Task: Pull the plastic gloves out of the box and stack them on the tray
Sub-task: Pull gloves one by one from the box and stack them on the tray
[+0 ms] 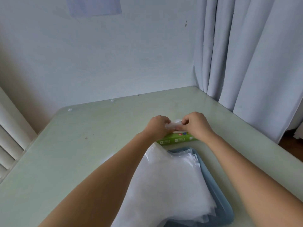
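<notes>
A green glove box (176, 140) lies on the table just beyond the blue tray (218, 190). A crumpled clear plastic glove (174, 124) sticks up from the box top. My left hand (157, 126) pinches its left side and my right hand (195, 124) pinches its right side, both above the box. A thick stack of clear plastic gloves (167, 185) covers most of the tray and spills over its left rim. My left forearm hides part of the stack.
The pale green table (78, 153) stands in a room corner. A wall runs behind it, grey curtains (249, 63) hang at the right, and a slatted panel (9, 141) stands at the left. The table's right edge drops to a wooden floor.
</notes>
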`<state>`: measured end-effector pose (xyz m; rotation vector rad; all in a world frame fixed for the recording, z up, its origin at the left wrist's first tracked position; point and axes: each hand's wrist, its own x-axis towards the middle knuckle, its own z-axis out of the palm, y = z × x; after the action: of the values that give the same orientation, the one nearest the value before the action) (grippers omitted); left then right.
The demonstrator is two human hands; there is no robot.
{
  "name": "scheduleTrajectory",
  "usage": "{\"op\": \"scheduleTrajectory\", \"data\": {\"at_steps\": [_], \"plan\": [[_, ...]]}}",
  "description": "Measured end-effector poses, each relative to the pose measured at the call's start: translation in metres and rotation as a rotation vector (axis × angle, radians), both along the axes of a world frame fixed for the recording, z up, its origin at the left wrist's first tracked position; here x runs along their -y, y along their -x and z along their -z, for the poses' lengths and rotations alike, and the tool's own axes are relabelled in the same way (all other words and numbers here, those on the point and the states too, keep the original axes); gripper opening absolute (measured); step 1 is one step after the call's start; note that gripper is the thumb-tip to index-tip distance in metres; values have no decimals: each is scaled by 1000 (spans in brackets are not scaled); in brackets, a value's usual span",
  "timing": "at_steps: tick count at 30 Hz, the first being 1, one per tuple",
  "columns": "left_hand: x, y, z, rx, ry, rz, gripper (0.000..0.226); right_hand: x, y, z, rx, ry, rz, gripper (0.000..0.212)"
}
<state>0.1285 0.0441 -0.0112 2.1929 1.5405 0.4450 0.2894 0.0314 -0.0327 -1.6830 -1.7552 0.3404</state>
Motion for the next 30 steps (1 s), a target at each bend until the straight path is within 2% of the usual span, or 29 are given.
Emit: {"op": "scheduleTrajectory", "data": {"at_steps": [5,7,9,12,13,16,19,23,27,30], "plan": [[-10,5,5,114,-11,-92,25,-3,-3,-6,102,-8,-63,42],[-13,5,7,166,16,-128,15,-5,-2,-6,136,-29,-65,36],[-16,5,8,208,33,-149,9,-6,-2,-3,97,-93,-48,24],[-19,6,11,281,62,-166,12,-4,-6,-4,-74,-212,-16,12],[-20,6,12,294,67,-171,13,-3,-7,-7,-77,-249,-35,11],[-23,6,13,322,91,-187,10,-3,-9,-7,43,-270,-196,20],[-22,8,11,401,133,-196,9,-2,2,-5,186,-230,-294,13],[-23,15,9,545,220,-225,12,-4,11,-2,228,-263,-249,31],[-24,17,8,567,238,-222,13,-4,13,4,211,-308,-194,37],[-22,19,7,564,230,-207,13,-7,10,9,246,-337,-158,54]]}}
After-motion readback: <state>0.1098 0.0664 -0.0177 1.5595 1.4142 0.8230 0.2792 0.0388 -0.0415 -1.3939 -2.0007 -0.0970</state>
